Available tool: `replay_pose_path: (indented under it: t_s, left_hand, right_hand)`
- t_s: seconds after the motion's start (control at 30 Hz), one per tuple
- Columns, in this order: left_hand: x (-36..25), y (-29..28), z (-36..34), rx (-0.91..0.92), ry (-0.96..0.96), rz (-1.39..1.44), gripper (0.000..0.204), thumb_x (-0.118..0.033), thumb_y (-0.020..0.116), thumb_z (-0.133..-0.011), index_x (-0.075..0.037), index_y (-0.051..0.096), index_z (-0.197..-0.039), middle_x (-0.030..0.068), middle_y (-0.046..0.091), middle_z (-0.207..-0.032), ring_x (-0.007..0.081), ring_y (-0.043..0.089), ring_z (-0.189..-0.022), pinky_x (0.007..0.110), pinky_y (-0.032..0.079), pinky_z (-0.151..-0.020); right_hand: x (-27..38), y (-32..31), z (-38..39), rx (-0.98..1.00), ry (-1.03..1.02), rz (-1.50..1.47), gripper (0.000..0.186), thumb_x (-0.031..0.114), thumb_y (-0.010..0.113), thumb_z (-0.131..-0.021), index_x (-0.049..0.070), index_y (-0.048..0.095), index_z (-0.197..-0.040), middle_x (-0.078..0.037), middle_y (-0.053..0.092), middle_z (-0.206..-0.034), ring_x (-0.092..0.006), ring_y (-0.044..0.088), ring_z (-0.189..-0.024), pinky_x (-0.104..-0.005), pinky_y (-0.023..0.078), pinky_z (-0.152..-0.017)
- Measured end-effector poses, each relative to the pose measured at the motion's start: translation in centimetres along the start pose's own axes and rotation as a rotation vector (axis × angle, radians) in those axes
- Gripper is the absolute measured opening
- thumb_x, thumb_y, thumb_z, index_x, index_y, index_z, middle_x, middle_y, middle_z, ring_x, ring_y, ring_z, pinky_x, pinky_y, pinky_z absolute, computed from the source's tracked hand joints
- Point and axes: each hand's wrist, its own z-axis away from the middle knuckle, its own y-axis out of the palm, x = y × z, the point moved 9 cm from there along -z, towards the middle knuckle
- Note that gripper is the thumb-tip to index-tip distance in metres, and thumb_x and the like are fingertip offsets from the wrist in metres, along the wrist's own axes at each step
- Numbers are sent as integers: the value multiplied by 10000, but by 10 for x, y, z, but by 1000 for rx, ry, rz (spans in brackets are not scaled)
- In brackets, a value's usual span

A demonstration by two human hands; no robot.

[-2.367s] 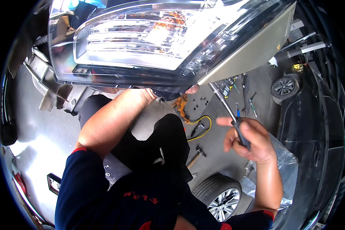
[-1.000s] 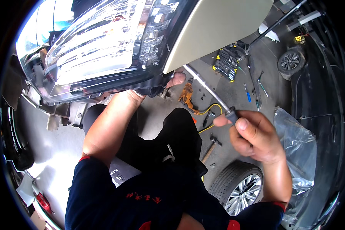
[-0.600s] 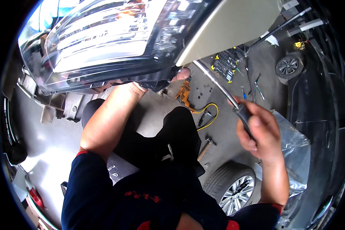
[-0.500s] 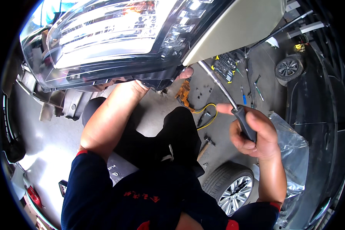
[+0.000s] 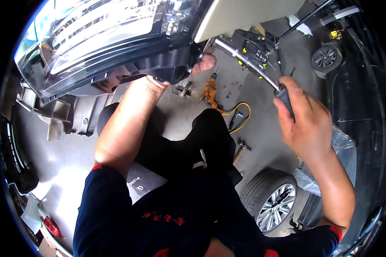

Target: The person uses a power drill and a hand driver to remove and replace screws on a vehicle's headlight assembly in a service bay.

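A large clear headlight (image 5: 98, 34) with a black housing fills the upper left, beside a beige panel (image 5: 240, 13). My left hand (image 5: 201, 63) reaches beneath the headlight and grips the housing's lower part; most of it is hidden, with fingertips showing at the housing's right end. My right hand (image 5: 304, 115) is closed round the dark handle of a long-shafted silver tool (image 5: 261, 73). The shaft runs up and left to the underside of the headlight and panel junction, where its end is hard to make out.
On the grey floor lie an orange drill (image 5: 209, 92), a yellow cable (image 5: 248, 115), a socket set (image 5: 255, 53), a hammer (image 5: 242, 145) and grey plastic parts (image 5: 79, 115). A loose wheel (image 5: 261, 192) is at lower right, a dark car (image 5: 360, 107) and plastic sheet (image 5: 343, 141) at right.
My right hand has moved up and right, turning so its back faces me, still round the tool. The headlight and panel appear higher in view; my left hand stays beneath the housing.
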Motion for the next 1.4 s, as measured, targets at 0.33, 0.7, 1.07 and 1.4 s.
replay_pose_path:
  t_s: [0.33,0.7,1.07,1.4]
  left_hand:
    - [-9,8,7,38,94,-120,361,-320,505,-1077,-15,533,-1268,83,590,-1148,208,532,-991,329,483,-868]
    - [-8,18,6,92,97,-12,420,-364,532,-1058,-67,532,-1356,89,632,-1254,277,598,-1147,422,521,-972]
    - [-7,15,5,108,106,-61,512,-418,435,-1075,-43,473,-1421,163,590,-1317,357,587,-1176,512,508,-1001]
    - [-9,18,1,195,63,18,597,-468,347,-1090,-21,418,-1481,231,552,-1375,431,577,-1202,593,497,-1027]
  right_hand:
    - [-16,50,21,298,696,-1649,558,356,620,-1019,-40,562,-1408,-132,643,-791,-40,404,-561,-154,248,-419]
    - [11,7,9,-127,-152,243,489,160,718,-956,16,591,-1406,-49,661,-847,-118,588,-685,-342,508,-604]
    - [-8,47,17,514,555,-1349,499,304,601,-1055,-66,555,-1387,-13,557,-667,-29,397,-527,-206,265,-451]
    - [19,1,1,-105,-204,352,502,176,722,-942,-48,580,-1367,-153,710,-913,-290,683,-726,-352,531,-642]
